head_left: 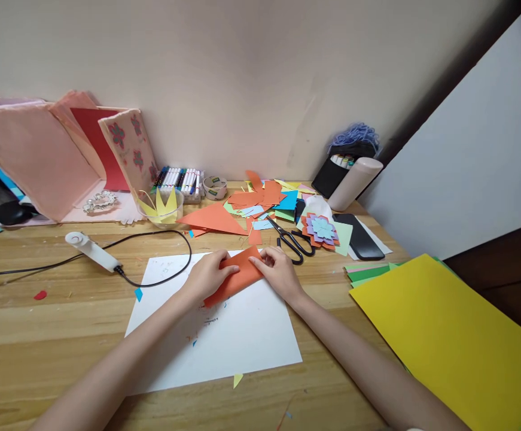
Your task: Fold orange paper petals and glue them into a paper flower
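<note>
A folded piece of orange paper (237, 276) is held between my two hands, tilted above a white sheet (251, 335). My left hand (210, 272) grips its left side, thumb on top and fingers behind. At its upper right corner, my right hand (278, 270) pinches the paper between thumb and fingers. The white sheet lies flat on the wooden table, with small scraps and pen marks on it. Just beyond my right hand lie black-handled scissors (292, 240). A layered paper flower (321, 230) in orange, purple and pale blue rests to their right.
Coloured paper scraps (264, 197) pile up near the wall. Yellow paper (448, 341) tops a stack at the right, below a phone (359, 237). Leftward lie a white corded device (93, 252) and a plastic cup (160, 209). Markers (179, 181) stand behind, beside a tape roll (215, 187).
</note>
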`<action>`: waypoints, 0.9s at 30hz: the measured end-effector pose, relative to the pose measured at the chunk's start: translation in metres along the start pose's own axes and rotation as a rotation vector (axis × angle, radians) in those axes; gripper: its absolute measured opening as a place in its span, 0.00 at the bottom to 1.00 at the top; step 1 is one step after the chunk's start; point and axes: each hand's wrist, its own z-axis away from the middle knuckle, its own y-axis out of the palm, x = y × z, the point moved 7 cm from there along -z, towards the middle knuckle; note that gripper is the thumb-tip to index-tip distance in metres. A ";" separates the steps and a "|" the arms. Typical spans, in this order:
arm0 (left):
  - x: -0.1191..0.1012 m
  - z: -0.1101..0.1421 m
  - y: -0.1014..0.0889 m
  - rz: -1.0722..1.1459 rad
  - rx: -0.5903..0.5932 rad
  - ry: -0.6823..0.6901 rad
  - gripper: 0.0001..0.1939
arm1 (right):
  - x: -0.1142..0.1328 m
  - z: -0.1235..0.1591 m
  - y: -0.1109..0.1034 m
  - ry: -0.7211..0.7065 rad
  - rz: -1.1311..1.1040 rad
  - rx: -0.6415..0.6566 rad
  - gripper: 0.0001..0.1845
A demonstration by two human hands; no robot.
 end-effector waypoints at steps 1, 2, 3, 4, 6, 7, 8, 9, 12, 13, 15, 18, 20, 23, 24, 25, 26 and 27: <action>-0.001 0.002 0.000 0.031 -0.007 0.000 0.13 | -0.001 0.000 -0.002 0.008 -0.027 -0.022 0.13; -0.001 0.003 -0.001 0.064 -0.014 0.003 0.13 | -0.003 -0.001 -0.003 0.023 -0.064 -0.037 0.13; -0.002 0.004 -0.001 0.096 -0.021 0.006 0.12 | -0.006 -0.002 -0.003 0.045 -0.113 -0.046 0.12; -0.003 0.005 -0.001 0.127 -0.029 0.009 0.11 | -0.009 -0.002 -0.002 0.070 -0.171 -0.051 0.12; -0.005 0.006 0.000 0.183 -0.034 0.017 0.10 | -0.014 -0.003 0.001 0.113 -0.297 -0.033 0.12; -0.005 0.006 0.001 0.215 -0.030 0.025 0.10 | -0.016 -0.003 0.004 0.136 -0.351 -0.012 0.13; -0.005 0.006 0.003 0.249 -0.024 0.030 0.10 | -0.018 -0.002 0.006 0.161 -0.396 0.006 0.13; -0.005 0.005 0.005 0.281 -0.016 0.029 0.11 | -0.019 -0.002 0.008 0.187 -0.432 0.018 0.12; 0.001 0.004 0.013 0.359 -0.004 -0.012 0.14 | -0.021 -0.001 0.008 0.250 -0.509 -0.003 0.13; 0.003 0.003 0.015 0.380 -0.002 -0.029 0.16 | -0.021 0.000 0.007 0.261 -0.525 -0.021 0.14; 0.006 0.003 0.019 0.431 0.003 -0.051 0.18 | -0.022 0.000 0.006 0.281 -0.552 -0.038 0.14; 0.006 0.003 0.022 0.498 0.011 -0.055 0.19 | -0.025 -0.001 0.008 0.298 -0.573 -0.043 0.15; 0.006 0.003 0.022 0.522 0.016 -0.052 0.19 | -0.027 -0.002 0.010 0.303 -0.589 -0.044 0.15; 0.005 0.003 0.022 0.563 0.016 -0.063 0.18 | -0.020 -0.002 0.006 0.260 -0.564 -0.062 0.15; 0.006 0.003 0.022 0.582 0.010 -0.071 0.19 | -0.013 -0.001 -0.002 0.206 -0.517 -0.109 0.13; 0.007 0.003 0.021 0.600 -0.006 -0.083 0.19 | -0.002 0.002 -0.013 0.124 -0.450 -0.179 0.12; 0.009 0.003 0.019 0.617 -0.032 -0.097 0.19 | 0.012 0.007 -0.028 0.015 -0.353 -0.283 0.11; 0.012 0.003 0.017 0.631 -0.070 -0.114 0.19 | 0.028 0.014 -0.043 -0.116 -0.269 -0.371 0.11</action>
